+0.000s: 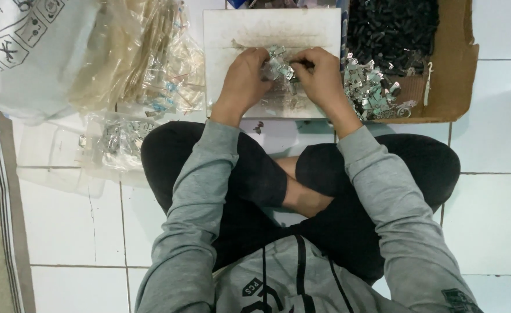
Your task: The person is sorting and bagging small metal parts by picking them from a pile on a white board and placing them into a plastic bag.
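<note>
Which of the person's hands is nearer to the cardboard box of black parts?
The right hand. It works at the right edge of the white board, just beside the cardboard box. The left hand is farther off, on the board's middle.

Cardboard box [455,87] of black parts [391,26], clear plastic bags [151,64], white floor tiles [493,197]

The light is bright and even, and it seems to come from above. The white floor [493,220] shines a little but has no hard glare. Soft, dark shade sits under the legs [383,168]. The plastic bags [151,52] at the top left gleam. Small parts look a bit fuzzy. The edges do not bend.
</note>
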